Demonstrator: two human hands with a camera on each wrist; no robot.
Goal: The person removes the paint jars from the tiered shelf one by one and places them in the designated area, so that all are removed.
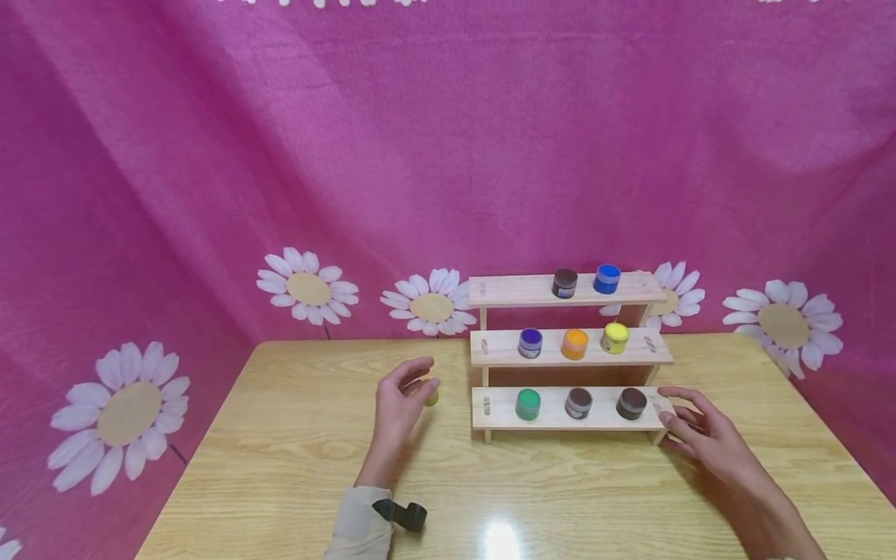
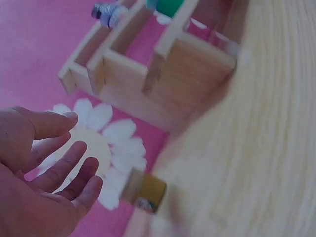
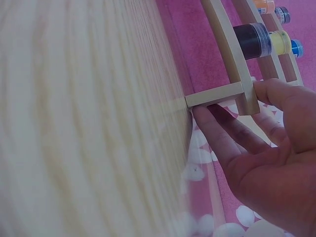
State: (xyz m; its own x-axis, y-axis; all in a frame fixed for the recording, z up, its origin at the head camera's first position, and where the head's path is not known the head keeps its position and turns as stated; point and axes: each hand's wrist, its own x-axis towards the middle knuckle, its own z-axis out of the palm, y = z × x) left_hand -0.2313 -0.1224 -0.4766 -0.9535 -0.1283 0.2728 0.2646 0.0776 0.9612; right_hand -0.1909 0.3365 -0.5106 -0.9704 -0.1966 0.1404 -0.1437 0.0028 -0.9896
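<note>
My left hand (image 1: pixel 397 406) is beside a small jar with a mustard-yellow body (image 2: pixel 151 191) on the table, left of a three-step wooden rack (image 1: pixel 504 293). In the left wrist view its fingers are loosely bent and apart from the jar. My right hand (image 1: pixel 721 447) grips the right end of the rack's lowest shelf, thumb at the shelf end and fingers by the leg below. That shelf bears a green jar (image 1: pixel 528 404) and two dark-lidded jars, one a brown jar (image 1: pixel 579 404) and one a blackish jar (image 1: pixel 631 404).
On the middle shelf stand a purple jar (image 1: pixel 530 343), an orange jar (image 1: pixel 575 344) and a yellow jar (image 1: pixel 615 338). The top shelf carries a black jar (image 1: pixel 564 284) and a blue jar (image 1: pixel 607 279). Behind the wood-grain table (image 1: pixel 280 435) hangs a pink cloth (image 1: pixel 392 155) with daisies.
</note>
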